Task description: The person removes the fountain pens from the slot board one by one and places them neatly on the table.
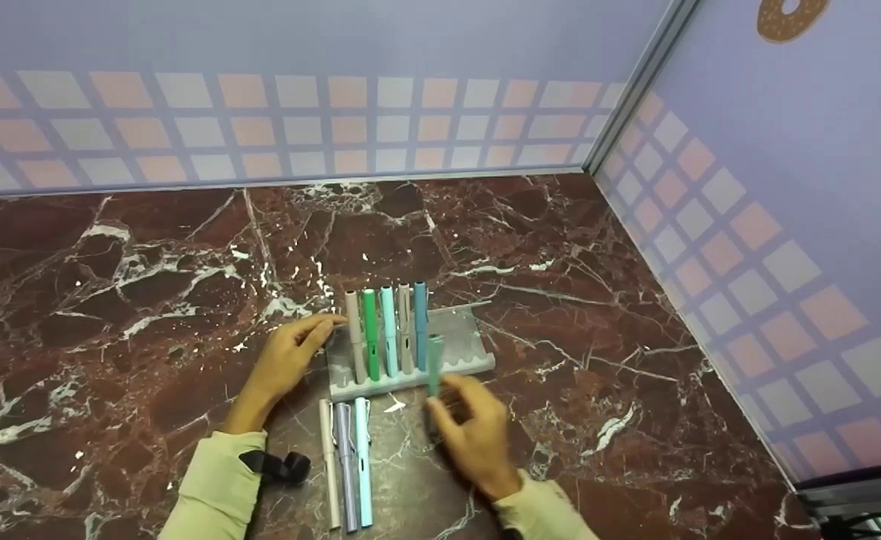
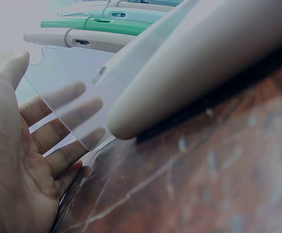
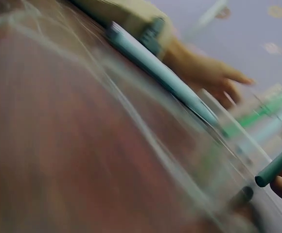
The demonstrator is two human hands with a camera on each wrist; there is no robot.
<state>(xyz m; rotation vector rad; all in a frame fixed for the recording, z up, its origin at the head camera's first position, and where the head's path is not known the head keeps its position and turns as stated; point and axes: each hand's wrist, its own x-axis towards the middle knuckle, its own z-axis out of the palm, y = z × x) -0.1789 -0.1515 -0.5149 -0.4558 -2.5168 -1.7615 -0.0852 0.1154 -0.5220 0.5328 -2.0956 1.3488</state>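
A clear pen stand (image 1: pixel 451 337) bears a row of several upright pens: beige, green (image 1: pixel 371 337), light blue, taupe and dark blue (image 1: pixel 421 326). My left hand (image 1: pixel 294 356) is at the stand's left side; in the left wrist view its fingers (image 2: pixel 65 124) lie fairly straight behind the clear panel, with the thumb apart from them. My right hand (image 1: pixel 474 427) pinches a dark green pen (image 1: pixel 434 364) near its lower part. That pen is blurred, stands nearly upright and overlaps the stand's front lip, just right of the dark blue pen.
In front of the stand lie three pens side by side: a beige one (image 1: pixel 329 465), a greyish purple one (image 1: pixel 346 469) and a light blue one (image 1: pixel 364 461). The marbled tabletop (image 1: pixel 148 337) meets a back wall (image 1: pixel 380 127) and a right wall (image 1: pixel 770 247).
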